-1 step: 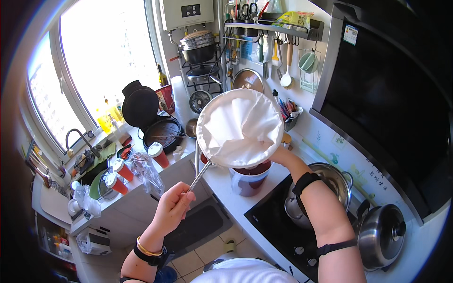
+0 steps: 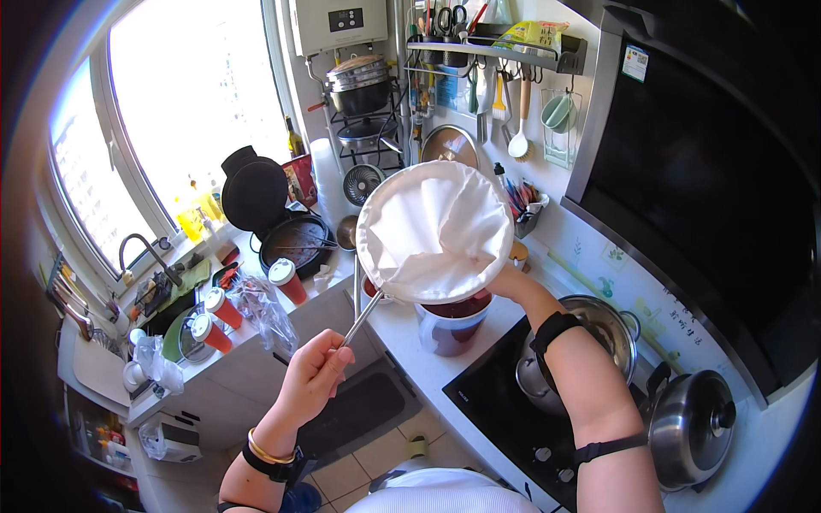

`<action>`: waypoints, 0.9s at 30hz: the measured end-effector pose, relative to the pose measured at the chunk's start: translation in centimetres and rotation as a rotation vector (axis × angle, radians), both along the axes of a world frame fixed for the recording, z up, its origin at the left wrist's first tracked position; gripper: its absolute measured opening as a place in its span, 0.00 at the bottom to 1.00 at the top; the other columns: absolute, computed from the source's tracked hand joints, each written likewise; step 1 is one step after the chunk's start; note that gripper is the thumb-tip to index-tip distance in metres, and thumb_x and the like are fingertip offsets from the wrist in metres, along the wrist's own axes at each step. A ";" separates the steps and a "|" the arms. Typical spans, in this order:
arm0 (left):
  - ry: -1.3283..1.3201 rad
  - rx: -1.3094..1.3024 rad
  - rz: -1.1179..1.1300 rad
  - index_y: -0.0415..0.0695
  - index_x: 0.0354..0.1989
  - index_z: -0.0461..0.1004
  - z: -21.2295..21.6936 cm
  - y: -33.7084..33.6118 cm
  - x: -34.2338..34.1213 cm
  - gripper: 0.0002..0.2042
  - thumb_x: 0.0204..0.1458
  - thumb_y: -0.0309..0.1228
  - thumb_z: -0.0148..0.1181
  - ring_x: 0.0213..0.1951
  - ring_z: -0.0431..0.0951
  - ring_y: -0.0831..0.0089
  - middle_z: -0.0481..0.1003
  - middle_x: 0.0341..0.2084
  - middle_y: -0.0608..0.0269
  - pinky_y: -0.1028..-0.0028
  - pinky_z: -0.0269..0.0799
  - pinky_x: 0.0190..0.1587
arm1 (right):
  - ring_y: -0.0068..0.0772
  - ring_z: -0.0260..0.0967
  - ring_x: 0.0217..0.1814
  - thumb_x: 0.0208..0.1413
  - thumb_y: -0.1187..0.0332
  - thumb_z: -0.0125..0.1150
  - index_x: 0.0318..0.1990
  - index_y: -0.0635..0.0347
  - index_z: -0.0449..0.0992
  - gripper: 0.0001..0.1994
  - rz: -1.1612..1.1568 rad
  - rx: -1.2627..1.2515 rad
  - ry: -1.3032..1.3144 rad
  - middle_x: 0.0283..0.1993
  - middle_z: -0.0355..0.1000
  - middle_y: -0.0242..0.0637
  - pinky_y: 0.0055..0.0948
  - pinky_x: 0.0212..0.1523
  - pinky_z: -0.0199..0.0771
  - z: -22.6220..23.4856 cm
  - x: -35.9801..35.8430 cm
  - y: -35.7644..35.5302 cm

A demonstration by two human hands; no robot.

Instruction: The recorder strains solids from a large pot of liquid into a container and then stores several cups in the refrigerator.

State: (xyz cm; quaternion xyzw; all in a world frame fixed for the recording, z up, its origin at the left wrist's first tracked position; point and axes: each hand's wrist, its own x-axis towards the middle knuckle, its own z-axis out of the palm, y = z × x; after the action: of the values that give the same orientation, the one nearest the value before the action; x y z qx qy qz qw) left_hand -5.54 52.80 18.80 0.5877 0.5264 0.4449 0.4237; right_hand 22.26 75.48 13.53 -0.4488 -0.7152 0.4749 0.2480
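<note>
A white cloth strainer (image 2: 434,227) with a round rim and a thin metal handle is held up over the counter. My left hand (image 2: 315,376) is closed around the handle's end. At the strainer's right edge is my right hand (image 2: 506,286), its fingers mostly hidden behind the cloth. Just below the strainer stands a light-coloured tub (image 2: 451,332) with dark reddish-brown liquid in it, partly covered by the cloth.
Right of the tub is a black cooktop (image 2: 487,402) with a steel pot (image 2: 620,329). A lidded steel pot (image 2: 691,432) stands farther right. On the left counter are red cups with white lids (image 2: 288,282), a plastic bag (image 2: 263,309) and an opened black electric griddle (image 2: 295,244).
</note>
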 end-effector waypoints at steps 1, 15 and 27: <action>-0.011 0.009 0.004 0.40 0.32 0.67 0.0 0.0 -0.1 0.09 0.61 0.33 0.49 0.15 0.59 0.89 0.62 0.15 0.74 0.86 0.54 0.17 | 0.35 0.77 0.26 0.64 0.56 0.38 0.55 0.64 0.66 0.22 0.003 -0.001 0.001 0.35 0.76 0.47 0.27 0.24 0.78 0.4 -0.3 -0.3; 0.009 0.003 0.008 0.40 0.31 0.67 0.4 -0.2 0.7 0.10 0.61 0.34 0.50 0.14 0.59 0.89 0.62 0.14 0.74 0.86 0.54 0.17 | 0.30 0.76 0.28 0.65 0.52 0.35 0.54 0.65 0.67 0.25 0.011 -0.206 -0.081 0.32 0.77 0.42 0.24 0.29 0.78 0.2 0.2 -0.2; 0.011 0.017 -0.002 0.40 0.31 0.67 0.7 -0.3 1.1 0.10 0.61 0.34 0.50 0.14 0.59 0.89 0.62 0.14 0.74 0.86 0.53 0.16 | 0.23 0.74 0.28 0.62 0.47 0.36 0.52 0.60 0.70 0.27 0.004 -0.124 -0.089 0.29 0.76 0.34 0.22 0.28 0.74 -0.1 0.7 0.5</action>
State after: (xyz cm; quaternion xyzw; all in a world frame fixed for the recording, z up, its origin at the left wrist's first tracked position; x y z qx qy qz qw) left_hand -4.48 52.53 19.50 0.5941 0.5245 0.4457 0.4162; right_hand 22.93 76.00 13.39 -0.4826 -0.6956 0.4983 0.1870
